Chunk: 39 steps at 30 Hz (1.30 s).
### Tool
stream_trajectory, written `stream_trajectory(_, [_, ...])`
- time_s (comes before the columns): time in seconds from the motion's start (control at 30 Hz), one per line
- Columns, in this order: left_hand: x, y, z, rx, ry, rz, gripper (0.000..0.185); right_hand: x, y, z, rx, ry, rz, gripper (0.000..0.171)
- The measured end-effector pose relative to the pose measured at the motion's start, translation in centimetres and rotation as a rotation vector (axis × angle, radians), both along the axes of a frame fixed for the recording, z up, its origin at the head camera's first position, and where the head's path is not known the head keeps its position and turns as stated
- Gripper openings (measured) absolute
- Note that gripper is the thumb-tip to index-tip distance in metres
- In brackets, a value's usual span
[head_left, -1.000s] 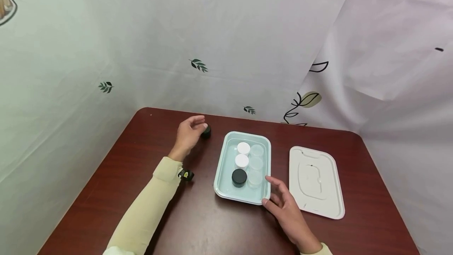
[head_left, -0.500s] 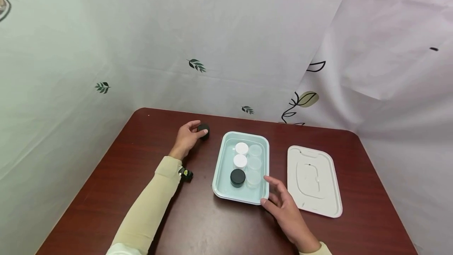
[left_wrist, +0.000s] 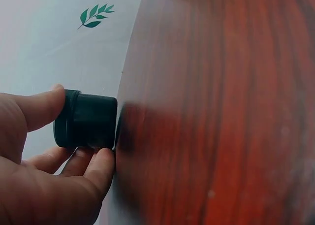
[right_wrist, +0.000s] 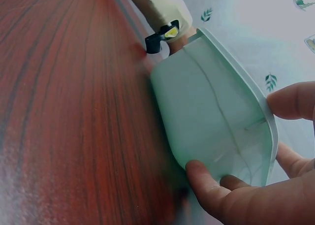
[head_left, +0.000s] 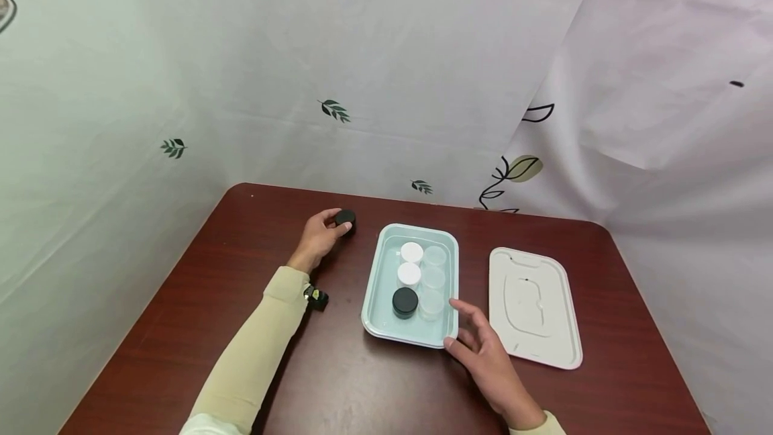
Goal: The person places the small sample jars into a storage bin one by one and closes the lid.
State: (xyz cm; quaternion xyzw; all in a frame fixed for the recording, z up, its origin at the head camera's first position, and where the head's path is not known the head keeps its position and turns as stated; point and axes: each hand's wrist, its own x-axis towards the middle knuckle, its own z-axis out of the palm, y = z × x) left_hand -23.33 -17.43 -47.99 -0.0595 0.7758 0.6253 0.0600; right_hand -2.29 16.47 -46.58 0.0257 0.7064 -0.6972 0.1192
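On the brown table (head_left: 181, 327), head view: my left hand (head_left: 317, 239) is out at the far left, fingers curled round a small black jar (head_left: 346, 219) standing on the wood, just left of the tray (head_left: 377, 287). The tray holds two white-lidded jars (head_left: 410, 262), one black-lidded jar (head_left: 405, 301) and a row of clear cups (head_left: 433, 278). My right hand (head_left: 486, 361) sits at the tray's near right corner, thumb against the rim, fingers spread and relaxed, clasping nothing. A white lid (head_left: 534, 307) lies flat to the right, apart from the tray.

Left wrist view: thumb (left_wrist: 39, 109) on one side of the black jar (left_wrist: 86, 125), fingertips (left_wrist: 101, 163) on the other; the pinch looks firm and the jar's base meets the table. To do this well, I judge: keep the pinch low on the jar body rather than its cap, lift straight, hold it upright.

Right wrist view: thumb (right_wrist: 209, 183) and a fingertip (right_wrist: 293, 99) touch the tray (right_wrist: 211, 116) at its corner and rim without curling over it. Light pressure there should steady the tray.
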Motion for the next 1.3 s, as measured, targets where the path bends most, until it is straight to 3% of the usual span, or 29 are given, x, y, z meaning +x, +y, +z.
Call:
stream_trajectory(0.3, [0.9, -0.3, 0.5, -0.005, 0.031, 0.021, 0.061, 0.1, 0.0, 0.0, 0.003, -0.001, 0.002, 0.063])
stream_trajectory(0.47, [2.0, -0.3, 2.1, -0.001, 0.094, 0.002, 0.061, 0.0, 0.1, 0.0, 0.010, 0.006, 0.007, 0.062])
stream_trajectory(0.63, [3.5, 0.2, 4.4, -0.048, 0.144, -0.058, 0.059, -0.1, 0.2, 0.0, 0.015, 0.019, 0.014, 0.063])
stream_trajectory(0.83, [5.7, 1.5, 7.0, -0.087, 0.203, -0.177, 0.055, -0.2, 0.3, 0.0, 0.021, 0.025, 0.020, 0.063])
stream_trajectory(0.93, [6.9, 2.5, 7.8, -0.107, 0.235, -0.261, 0.053, -0.3, 0.2, -0.1, 0.021, 0.022, 0.022, 0.063])
stream_trajectory(1.03, [8.2, 3.7, 8.2, -0.128, 0.249, -0.394, 0.052, -0.3, 0.2, -0.1, 0.019, 0.018, 0.021, 0.063])
stream_trajectory(1.13, [9.5, 4.9, 8.3, -0.127, 0.217, -0.535, 0.052, -0.3, 0.3, -0.1, 0.014, 0.014, 0.019, 0.063])
stream_trajectory(1.3, [11.2, 6.2, 8.3, -0.165, 0.171, -0.689, 0.051, -0.4, 0.3, -0.3, 0.007, 0.017, 0.025, 0.063])
